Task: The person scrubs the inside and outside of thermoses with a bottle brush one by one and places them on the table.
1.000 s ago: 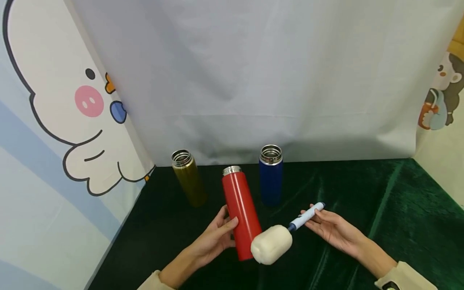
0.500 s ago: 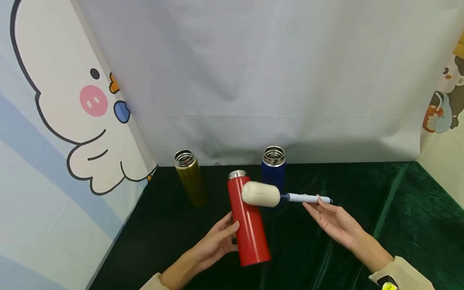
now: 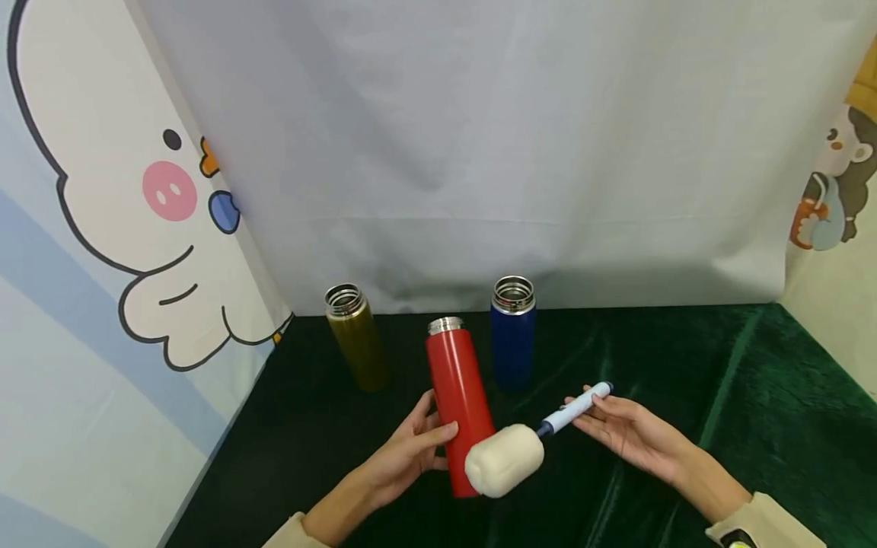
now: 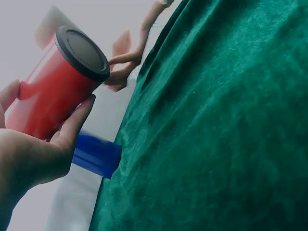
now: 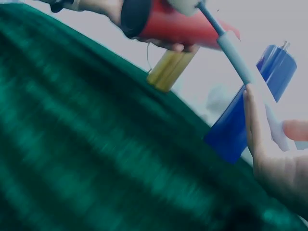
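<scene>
My left hand (image 3: 404, 460) holds a red bottle (image 3: 457, 380) around its lower half, raised above the table and tilted slightly left. Its bare steel neck points up, and the left wrist view shows its dark base (image 4: 85, 50). Between thumb and fingers, my right hand (image 3: 637, 441) pinches the pale blue handle (image 3: 572, 412) of a sponge bottle brush. The brush's cream sponge head (image 3: 505, 461) overlaps the bottle's lower end in the head view; whether they touch, I cannot tell. Part of the bottle's bottom is hidden behind the sponge.
Behind the hands stand a gold bottle (image 3: 359, 346) at left and a blue bottle (image 3: 512, 346) at right, both lidless with steel rims. Dark green cloth (image 3: 767, 426) covers the table. A pale curtain (image 3: 521, 152) hangs along the back edge.
Half a second ago the sponge head was level with the red bottle's upper part; it has swung down to the lower end. The left hand keeps its hold on the bottle.
</scene>
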Demonstrator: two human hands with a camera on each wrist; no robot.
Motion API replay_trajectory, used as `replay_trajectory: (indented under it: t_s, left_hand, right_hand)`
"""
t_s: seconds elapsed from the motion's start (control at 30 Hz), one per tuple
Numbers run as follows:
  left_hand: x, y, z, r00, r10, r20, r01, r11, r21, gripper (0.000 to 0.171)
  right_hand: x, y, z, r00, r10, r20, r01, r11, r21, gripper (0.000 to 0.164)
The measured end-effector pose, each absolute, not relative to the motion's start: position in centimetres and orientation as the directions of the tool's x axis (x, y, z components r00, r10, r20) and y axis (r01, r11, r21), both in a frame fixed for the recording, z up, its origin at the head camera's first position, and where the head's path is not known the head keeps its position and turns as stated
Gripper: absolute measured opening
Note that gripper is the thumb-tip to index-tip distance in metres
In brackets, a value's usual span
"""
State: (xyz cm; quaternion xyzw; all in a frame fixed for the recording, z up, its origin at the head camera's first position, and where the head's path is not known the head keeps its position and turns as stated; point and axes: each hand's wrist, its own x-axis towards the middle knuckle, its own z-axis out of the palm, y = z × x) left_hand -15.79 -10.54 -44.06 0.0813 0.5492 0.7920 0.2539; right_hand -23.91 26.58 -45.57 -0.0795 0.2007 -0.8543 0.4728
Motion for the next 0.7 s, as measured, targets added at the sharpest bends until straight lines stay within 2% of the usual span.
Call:
replay_trajectory:
  t_s: [0.2,0.27,0.33,0.4,0.53,0.7]
  left_hand:
    - [-15.2,-10.1,-44.3,-0.817,0.554,-0.159,-0.354,-0.266,0.897,0.074]
    - [-15.1,-10.2,-44.3,-0.803,0.576,-0.156,-0.368,-0.271,0.890,0.073]
    - [-15.0,-10.3,-44.2,-0.792,0.594,-0.141,-0.373,-0.288,0.882,0.070]
    - [-15.0,-10.4,-44.1,-0.795,0.594,-0.122,-0.370,-0.314,0.874,0.070]
    - [-15.2,-10.9,-43.9,-0.833,0.543,-0.104,-0.345,-0.365,0.865,0.068]
    - [-15.5,-11.4,-43.8,-0.880,0.459,-0.119,-0.321,-0.391,0.862,0.068]
  right_hand:
    - [-24.5,25.1,-42.8,-0.725,-0.683,-0.091,0.677,-0.683,-0.275,0.024]
    - [-24.4,24.9,-42.4,-0.764,-0.636,-0.110,0.641,-0.727,-0.246,0.022]
    - [-24.2,24.9,-42.5,-0.771,-0.625,-0.123,0.634,-0.736,-0.238,0.023]
    - [-24.0,25.1,-43.0,-0.751,-0.648,-0.125,0.657,-0.714,-0.244,0.025]
    - [-23.6,25.9,-44.8,-0.656,-0.749,-0.088,0.740,-0.617,-0.267,0.033]
    - [-23.2,26.8,-46.4,-0.544,-0.839,-0.017,0.768,-0.489,-0.414,0.043]
